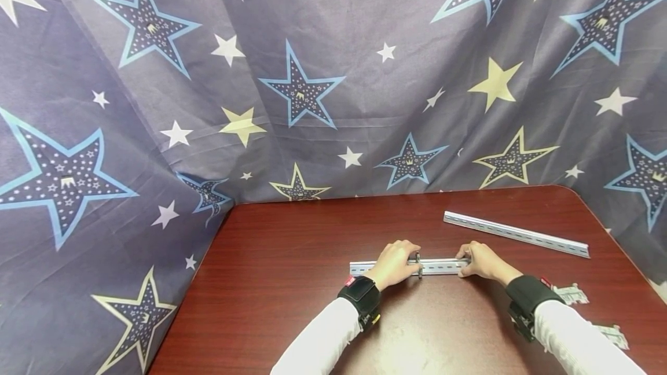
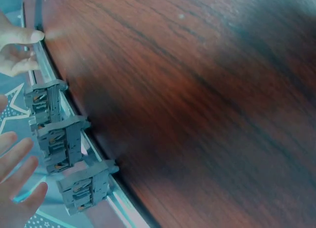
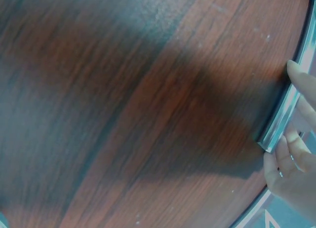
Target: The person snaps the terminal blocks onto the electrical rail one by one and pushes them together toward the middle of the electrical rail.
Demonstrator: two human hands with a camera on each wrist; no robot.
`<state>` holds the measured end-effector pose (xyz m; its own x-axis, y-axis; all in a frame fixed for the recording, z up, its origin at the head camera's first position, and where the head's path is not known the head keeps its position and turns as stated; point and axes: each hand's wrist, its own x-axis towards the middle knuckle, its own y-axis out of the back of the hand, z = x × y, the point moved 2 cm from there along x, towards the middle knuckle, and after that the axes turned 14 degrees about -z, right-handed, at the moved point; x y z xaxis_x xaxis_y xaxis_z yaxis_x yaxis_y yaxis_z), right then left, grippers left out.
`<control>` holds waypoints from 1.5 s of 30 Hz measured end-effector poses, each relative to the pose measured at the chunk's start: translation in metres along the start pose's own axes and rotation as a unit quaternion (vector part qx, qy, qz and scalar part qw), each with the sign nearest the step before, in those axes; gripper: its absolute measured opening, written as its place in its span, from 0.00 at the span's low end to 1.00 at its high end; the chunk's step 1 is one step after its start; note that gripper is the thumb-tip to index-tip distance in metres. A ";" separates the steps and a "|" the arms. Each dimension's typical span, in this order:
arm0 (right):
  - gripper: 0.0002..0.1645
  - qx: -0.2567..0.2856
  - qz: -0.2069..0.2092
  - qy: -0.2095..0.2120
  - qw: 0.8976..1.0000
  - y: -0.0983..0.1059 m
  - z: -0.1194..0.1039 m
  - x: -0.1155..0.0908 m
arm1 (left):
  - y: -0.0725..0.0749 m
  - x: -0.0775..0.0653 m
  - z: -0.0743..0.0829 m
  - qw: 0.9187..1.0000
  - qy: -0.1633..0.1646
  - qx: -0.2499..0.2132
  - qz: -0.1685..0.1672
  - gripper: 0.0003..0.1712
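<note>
A slotted silver DIN rail (image 1: 443, 267) lies across the table in front of me. My right hand (image 1: 482, 261) grips its right end, thumb on the near edge and fingers on the far edge; the rail end (image 3: 279, 124) shows at that hand in the right wrist view. Over the rail's left half is my left hand (image 1: 394, 263), its fingers (image 2: 17, 161) spread beside the grey terminal blocks in the left wrist view. Three blocks sit across the rail there, the nearest terminal block (image 2: 88, 187) apart from the others. From the head, one block (image 1: 419, 265) shows beyond my left fingers.
A second slotted rail (image 1: 516, 234) lies slanted at the back right of the red-brown table (image 1: 271, 282). Pale grey-green pieces lie near my right sleeve, one piece (image 1: 571, 294) behind another piece (image 1: 612, 336). A star-patterned cloth (image 1: 312, 149) hangs along the table's back and sides.
</note>
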<state>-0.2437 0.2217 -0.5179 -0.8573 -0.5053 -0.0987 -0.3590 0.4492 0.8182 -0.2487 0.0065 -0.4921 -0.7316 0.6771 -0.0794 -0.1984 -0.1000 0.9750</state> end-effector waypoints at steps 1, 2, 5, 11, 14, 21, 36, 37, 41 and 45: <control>0.16 0.000 0.000 0.000 1.000 0.000 0.000 0.000 | -0.001 0.000 0.000 1.000 0.001 -0.001 -0.002 0.23; 0.16 -0.001 0.001 0.000 1.000 0.000 0.000 0.000 | -0.001 0.001 0.001 1.000 0.003 -0.002 -0.005 0.24; 0.16 0.002 -0.001 -0.003 1.000 0.000 0.000 0.000 | -0.004 0.002 0.002 1.000 0.006 -0.001 -0.014 0.26; 0.16 0.003 -0.001 -0.004 1.000 0.001 0.000 -0.001 | -0.010 0.004 0.002 1.000 0.011 0.012 -0.020 0.28; 0.16 0.001 0.001 -0.002 1.000 0.000 0.001 0.000 | -0.012 0.005 0.002 1.000 0.015 0.017 -0.019 0.29; 0.16 0.003 0.001 -0.003 1.000 -0.001 0.002 0.000 | -0.014 0.007 0.000 0.999 0.016 0.007 -0.027 0.30; 0.16 -0.003 0.006 -0.001 1.000 0.000 0.001 0.000 | -0.013 0.005 -0.004 1.000 0.008 -0.018 -0.018 0.28; 0.16 -0.003 0.005 -0.002 1.000 0.000 0.001 0.000 | -0.013 0.005 -0.005 1.000 0.008 -0.018 -0.018 0.28; 0.16 0.000 0.001 -0.005 1.000 0.001 0.001 -0.001 | -0.014 0.005 -0.006 1.000 0.008 -0.017 -0.022 0.28; 0.16 0.001 0.000 -0.006 1.000 0.000 0.001 -0.001 | -0.013 0.003 -0.006 0.999 0.014 -0.019 -0.032 0.31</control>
<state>-0.2437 0.2229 -0.5180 -0.8617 -0.4965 -0.1051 -0.3592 0.4504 0.8174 -0.2524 0.0051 -0.5059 -0.7349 0.6621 -0.1468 -0.2686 -0.0853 0.9595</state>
